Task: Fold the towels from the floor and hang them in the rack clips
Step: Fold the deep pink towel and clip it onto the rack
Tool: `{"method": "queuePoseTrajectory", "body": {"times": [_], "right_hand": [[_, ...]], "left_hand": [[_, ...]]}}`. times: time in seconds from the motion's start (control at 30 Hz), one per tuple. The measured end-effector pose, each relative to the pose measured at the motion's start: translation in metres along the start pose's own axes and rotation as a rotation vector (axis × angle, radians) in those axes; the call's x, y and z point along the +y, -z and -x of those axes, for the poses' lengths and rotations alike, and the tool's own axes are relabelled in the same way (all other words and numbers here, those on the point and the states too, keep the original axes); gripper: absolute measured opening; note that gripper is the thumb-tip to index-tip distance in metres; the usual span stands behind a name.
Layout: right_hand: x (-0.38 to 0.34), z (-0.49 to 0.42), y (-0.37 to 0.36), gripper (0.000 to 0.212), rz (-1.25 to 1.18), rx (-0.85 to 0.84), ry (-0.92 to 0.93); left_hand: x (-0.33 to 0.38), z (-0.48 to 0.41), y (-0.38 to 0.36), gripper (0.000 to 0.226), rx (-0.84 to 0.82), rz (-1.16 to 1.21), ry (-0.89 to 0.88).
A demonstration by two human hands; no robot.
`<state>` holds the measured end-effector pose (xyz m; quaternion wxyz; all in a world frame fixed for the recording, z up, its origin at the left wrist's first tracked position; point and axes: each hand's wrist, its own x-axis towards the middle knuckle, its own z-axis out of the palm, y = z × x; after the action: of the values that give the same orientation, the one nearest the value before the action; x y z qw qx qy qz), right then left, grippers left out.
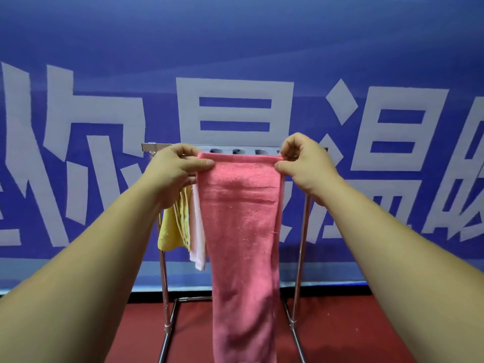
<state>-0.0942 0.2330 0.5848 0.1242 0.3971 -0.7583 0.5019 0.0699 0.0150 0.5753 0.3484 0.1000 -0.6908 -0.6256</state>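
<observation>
A long pink towel [242, 231] hangs folded lengthwise in front of the metal rack [301, 231]. My left hand [174, 169] pinches its top left corner and my right hand [303, 163] pinches its top right corner, holding the top edge level just below the rack's clip bar [246, 150]. A yellow towel [171, 226] and a pale pink towel [197, 231] hang from the bar's left part, partly hidden behind my left arm and the pink towel.
A blue banner wall [235, 48] with large white characters stands right behind the rack. The rack's base frame [172, 318] rests on a red floor [327, 323].
</observation>
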Motion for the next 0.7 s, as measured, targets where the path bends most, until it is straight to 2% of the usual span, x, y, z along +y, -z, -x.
{"method": "queuePoseTrajectory", "body": {"times": [0.17,0.3,0.43,0.57,0.7], "right_hand": [[0.014,0.006,-0.006,0.028,0.014,-0.038,-0.044],[0.009,0.000,0.000,0.025,-0.077,-0.009,-0.027],[0.013,-0.002,-0.005,0.026,-0.023,-0.050,-0.060],[0.011,-0.009,-0.002,0.025,-0.077,-0.032,-0.047],[0.015,-0.010,-0.009,0.026,-0.063,-0.059,-0.078]], "left_hand": [[-0.008,-0.001,-0.002,0.022,-0.033,-0.036,0.013],[-0.005,-0.005,-0.001,0.023,-0.048,0.020,0.000],[-0.009,-0.007,-0.002,0.023,-0.079,-0.031,0.029],[-0.003,-0.012,0.005,0.030,-0.058,0.027,0.021],[-0.008,-0.014,0.008,0.019,-0.086,-0.031,0.050]]}}
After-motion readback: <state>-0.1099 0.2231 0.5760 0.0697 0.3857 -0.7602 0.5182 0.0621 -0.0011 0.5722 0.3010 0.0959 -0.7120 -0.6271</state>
